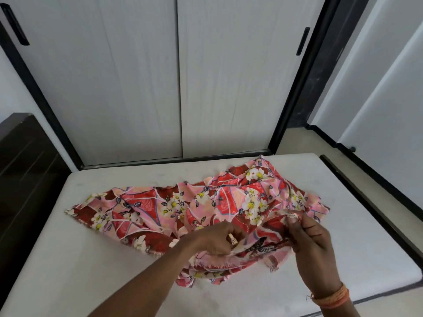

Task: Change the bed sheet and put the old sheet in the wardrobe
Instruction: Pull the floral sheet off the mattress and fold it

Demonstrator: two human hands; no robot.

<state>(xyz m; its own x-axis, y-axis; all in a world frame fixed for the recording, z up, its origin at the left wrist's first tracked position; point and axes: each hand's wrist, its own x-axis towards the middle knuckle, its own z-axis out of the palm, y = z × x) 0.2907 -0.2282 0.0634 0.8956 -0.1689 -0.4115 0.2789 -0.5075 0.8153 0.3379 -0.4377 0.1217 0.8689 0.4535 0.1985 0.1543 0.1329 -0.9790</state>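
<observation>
**Both hands gripping the floral sheet on the bare mattress**

A person is leaning over a white mattress [96, 266] with a red and pink floral sheet [206, 202] lying bunched and creased across its middle, spreading from a frayed corner at the left to a raised fold near the far right edge. The left hand [217, 241] is closing its curled fingers round a gathered fold of the sheet at the near side, with a bit of pale edge showing between the fingers. The right hand [309, 236] is pinching the sheet's frayed pale hem between thumb and fingertips, lifting that edge slightly above the rest of the cloth. The stretch of fabric between the two hands is hanging in a loose sag (its frayed fringe is showing along the near edge). An orange thread band [332, 298] is sitting round the right wrist.

Beyond the mattress, the wardrobe [137, 88] is standing with its two pale doors closed, a dark handle [302, 41] running upright on the right-hand door and another at the far upper left. A dark wooden headboard [27, 168] is rising at the left side of the mattress. To the right, a strip of beige floor [297, 138] is showing beside a white wall with a dark skirting.
</observation>
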